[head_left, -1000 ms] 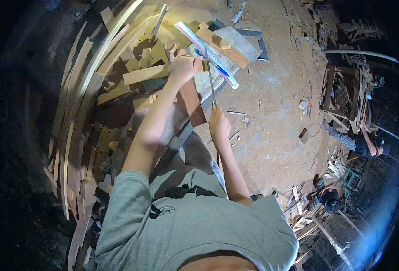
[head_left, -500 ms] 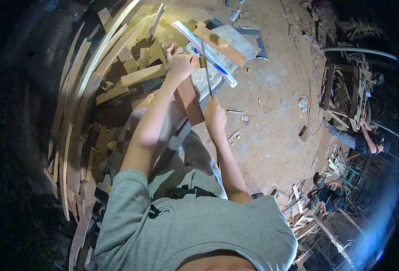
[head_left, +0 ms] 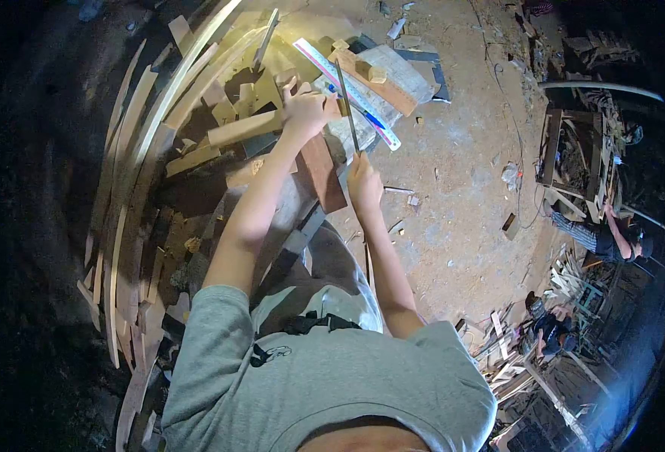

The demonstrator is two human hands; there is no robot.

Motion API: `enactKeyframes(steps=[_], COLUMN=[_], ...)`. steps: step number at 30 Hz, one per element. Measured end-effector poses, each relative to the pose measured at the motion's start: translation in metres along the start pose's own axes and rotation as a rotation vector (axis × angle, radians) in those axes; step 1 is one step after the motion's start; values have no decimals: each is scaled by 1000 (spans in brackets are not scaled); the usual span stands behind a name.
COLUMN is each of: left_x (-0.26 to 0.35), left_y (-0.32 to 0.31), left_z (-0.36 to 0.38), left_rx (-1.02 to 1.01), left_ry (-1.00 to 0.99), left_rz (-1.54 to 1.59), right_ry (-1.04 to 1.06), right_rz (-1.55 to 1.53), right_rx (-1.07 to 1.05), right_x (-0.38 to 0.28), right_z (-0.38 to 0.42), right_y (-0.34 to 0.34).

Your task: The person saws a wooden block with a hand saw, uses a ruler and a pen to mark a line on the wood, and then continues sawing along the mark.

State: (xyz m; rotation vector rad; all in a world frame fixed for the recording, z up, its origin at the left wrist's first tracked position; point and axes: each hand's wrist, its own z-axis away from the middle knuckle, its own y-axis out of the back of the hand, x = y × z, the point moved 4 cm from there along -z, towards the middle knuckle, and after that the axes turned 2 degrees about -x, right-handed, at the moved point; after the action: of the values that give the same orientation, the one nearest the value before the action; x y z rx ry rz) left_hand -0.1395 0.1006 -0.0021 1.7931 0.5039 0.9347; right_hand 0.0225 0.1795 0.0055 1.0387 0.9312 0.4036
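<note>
My left hand [head_left: 304,111] is closed over the upper part of a reddish-brown wooden board [head_left: 322,177], fingers bent around it; the board slants down toward my lap. In my right hand [head_left: 365,184] is the lower end of a long thin metal blade [head_left: 347,102], its handle hidden in the fist. The blade points away from me, right beside the board's far end and my left fingers. Beyond it lie a white ruler [head_left: 387,136] with a pink edge, a blue pen [head_left: 374,118], and a lighter wooden strip [head_left: 394,96] with a small wood block [head_left: 377,74] on it.
Wood offcuts [head_left: 246,128] are heaped left of my hands, beside long curved strips [head_left: 133,166]. At the right are one person [head_left: 600,233] and another person [head_left: 549,331] among scrap wood. A cable [head_left: 515,124] runs over the dirt floor [head_left: 453,196].
My right hand has slid a little forward, carrying the blade away from me along the board's end. My left hand keeps its hold, and the whole view has shifted slightly.
</note>
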Motion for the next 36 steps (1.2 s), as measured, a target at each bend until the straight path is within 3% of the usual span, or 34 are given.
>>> enactKeyframes(steps=[6, 12, 17, 20, 21, 22, 24, 26, 27, 31, 33, 35, 36], left_x=[-1, 1, 5, 5, 3, 5, 11, 25, 30, 42, 53, 56, 58], left_y=[1, 0, 2, 0, 3, 10, 32, 77, 104, 201, 247, 275, 288], left_z=[-4, -1, 0, 3, 0, 0, 0, 9, 12, 45, 71, 94, 106], left_rx=[7, 17, -21, 82, 156, 95, 166, 342, 348, 343, 454, 528, 592], left_ry=[3, 4, -3, -51, -73, -84, -97, -140, -144, 41, 49, 56, 50], left_rz=[-4, 5, -36, -12, 7, -17, -21, -27, -45, -187, -213, -202, -166], right_ry=[-108, 22, -90, -42, -54, -64, -187, -198, -260, -189, -225, -5, 9], right_rz=[53, 41, 74, -156, -259, -364, -536, -767, -1065, -1509, -1526, -1554, -1549], right_rx=[-95, 52, -39, 13, 122, 229, 289, 313, 271, 98, 84, -148, -212], right_x=[23, -4, 17, 48, 56, 59, 83, 66, 76, 34, 1, -41, -65], right_z=[47, -20, 40, 67, 70, 73, 72, 75, 71, 71, 74, 79, 87], right_y=[2, -8, 6, 10, 15, 26, 32, 70, 61, 89, 98, 104, 110])
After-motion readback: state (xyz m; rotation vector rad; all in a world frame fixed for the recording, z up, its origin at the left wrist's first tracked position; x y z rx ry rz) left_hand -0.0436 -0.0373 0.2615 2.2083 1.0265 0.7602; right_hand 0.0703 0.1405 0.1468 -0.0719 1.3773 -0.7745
